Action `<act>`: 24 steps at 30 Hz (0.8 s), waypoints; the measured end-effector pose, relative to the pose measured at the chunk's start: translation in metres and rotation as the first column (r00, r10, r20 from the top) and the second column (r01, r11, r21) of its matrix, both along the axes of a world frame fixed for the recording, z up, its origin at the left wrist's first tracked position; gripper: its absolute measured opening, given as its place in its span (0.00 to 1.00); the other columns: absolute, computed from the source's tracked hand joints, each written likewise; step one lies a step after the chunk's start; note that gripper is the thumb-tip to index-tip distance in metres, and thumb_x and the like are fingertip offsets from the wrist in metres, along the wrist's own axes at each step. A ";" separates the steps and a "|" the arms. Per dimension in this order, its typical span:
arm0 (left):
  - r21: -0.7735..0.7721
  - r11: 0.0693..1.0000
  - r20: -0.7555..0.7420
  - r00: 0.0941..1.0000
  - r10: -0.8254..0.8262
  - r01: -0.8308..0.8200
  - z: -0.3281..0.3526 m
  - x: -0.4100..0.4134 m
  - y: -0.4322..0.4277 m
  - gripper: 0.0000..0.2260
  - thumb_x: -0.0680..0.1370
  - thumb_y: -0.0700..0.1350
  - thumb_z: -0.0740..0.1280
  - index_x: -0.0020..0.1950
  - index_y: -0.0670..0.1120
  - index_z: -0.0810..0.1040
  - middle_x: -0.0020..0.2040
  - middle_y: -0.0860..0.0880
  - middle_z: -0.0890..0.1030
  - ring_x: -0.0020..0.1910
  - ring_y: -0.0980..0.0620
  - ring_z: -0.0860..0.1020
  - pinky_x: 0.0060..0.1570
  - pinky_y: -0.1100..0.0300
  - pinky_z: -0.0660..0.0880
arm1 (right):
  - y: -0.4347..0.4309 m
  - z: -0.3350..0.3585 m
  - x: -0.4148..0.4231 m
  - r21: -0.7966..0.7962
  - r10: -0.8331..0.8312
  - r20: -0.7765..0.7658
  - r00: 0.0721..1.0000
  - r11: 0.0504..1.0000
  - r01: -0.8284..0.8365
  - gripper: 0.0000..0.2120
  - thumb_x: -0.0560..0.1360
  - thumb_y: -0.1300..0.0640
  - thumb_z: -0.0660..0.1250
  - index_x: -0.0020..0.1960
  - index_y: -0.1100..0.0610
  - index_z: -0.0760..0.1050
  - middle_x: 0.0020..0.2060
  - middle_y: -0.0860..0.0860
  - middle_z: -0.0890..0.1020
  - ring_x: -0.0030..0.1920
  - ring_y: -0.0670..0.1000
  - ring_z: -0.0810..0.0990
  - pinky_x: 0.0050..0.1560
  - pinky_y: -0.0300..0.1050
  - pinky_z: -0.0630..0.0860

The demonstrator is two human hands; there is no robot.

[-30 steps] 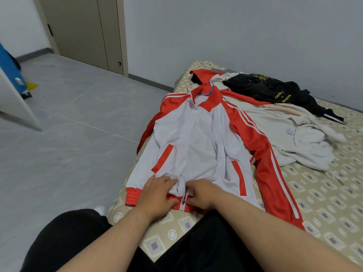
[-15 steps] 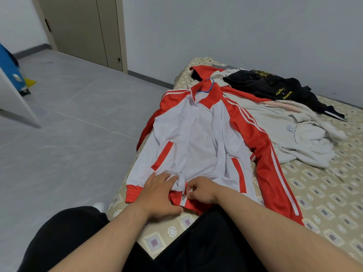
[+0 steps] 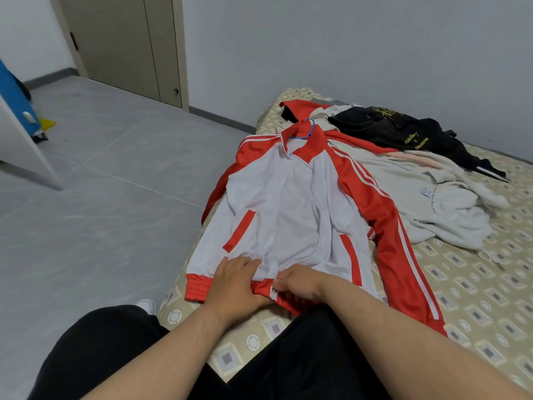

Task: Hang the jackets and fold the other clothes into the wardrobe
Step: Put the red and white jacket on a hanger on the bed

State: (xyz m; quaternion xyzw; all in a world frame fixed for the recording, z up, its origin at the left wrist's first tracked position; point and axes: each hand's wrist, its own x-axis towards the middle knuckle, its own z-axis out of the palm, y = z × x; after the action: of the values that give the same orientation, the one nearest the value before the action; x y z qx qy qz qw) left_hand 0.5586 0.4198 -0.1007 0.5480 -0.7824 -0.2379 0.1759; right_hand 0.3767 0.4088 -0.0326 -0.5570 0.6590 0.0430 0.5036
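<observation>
Over the last second both hands have stayed at the jacket's bottom hem, and the left hand [image 3: 235, 284] has closed from lying flat on the white cloth to bunching the red hem band under it. It now grips the left front edge of the red and white track jacket [image 3: 277, 203], fingers curled over the cloth and thumb tucked toward the zipper foot [image 3: 274, 288]. The right hand [image 3: 301, 282] sits just beside it, fingers curled tight and pinching the right front edge at the same zipper foot. The two hands nearly touch.

The jacket lies face up in the middle of the frame on the patterned mattress [image 3: 476, 298], front open above the hem. Its collar points to the upper centre, where the hook of a blue hanger [image 3: 305, 131] pokes out. One red sleeve runs down to the lower right.

To the right of the jacket a crumpled white sweatshirt [image 3: 432, 203] lies touching it. A black garment with yellow print [image 3: 403, 131] rests above that, in the upper right. A closed door [image 3: 124, 44] stands in the upper left. The person's knees in black trousers [image 3: 101, 356] fill the bottom of the frame.
</observation>
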 end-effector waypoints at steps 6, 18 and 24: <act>-0.043 0.998 -0.044 0.998 0.041 -0.043 0.004 0.001 0.003 0.30 0.69 0.63 0.68 0.68 0.52 0.73 0.64 0.53 0.72 0.65 0.49 0.68 0.69 0.55 0.62 | 0.000 0.008 0.002 0.103 0.025 -0.015 1.000 0.994 -0.024 0.11 0.81 0.52 0.60 0.42 0.55 0.74 0.31 0.50 0.75 0.27 0.47 0.71 0.31 0.38 0.70; 0.060 0.998 -0.102 0.995 0.018 -0.012 0.032 -0.001 0.011 0.20 0.67 0.70 0.63 0.37 0.54 0.67 0.33 0.56 0.73 0.32 0.58 0.72 0.31 0.63 0.63 | 0.009 0.019 -0.005 -0.218 -0.098 0.235 0.967 0.964 0.150 0.09 0.74 0.62 0.69 0.38 0.53 0.79 0.35 0.47 0.80 0.37 0.45 0.76 0.44 0.40 0.75; 0.438 0.899 -0.409 0.890 0.203 -0.004 0.042 -0.009 0.014 0.10 0.74 0.48 0.71 0.36 0.47 0.77 0.27 0.54 0.74 0.25 0.60 0.70 0.28 0.66 0.67 | 0.013 0.023 -0.004 -0.396 -0.075 0.065 0.995 0.914 0.095 0.08 0.74 0.59 0.69 0.37 0.53 0.76 0.42 0.49 0.81 0.45 0.48 0.78 0.48 0.40 0.74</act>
State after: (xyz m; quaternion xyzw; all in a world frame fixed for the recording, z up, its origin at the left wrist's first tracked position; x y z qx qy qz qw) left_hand 0.5496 0.4339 -0.0584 0.5459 -0.6191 -0.5116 0.2389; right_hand 0.3727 0.4216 -0.0093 -0.6193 0.6654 -0.1273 0.3969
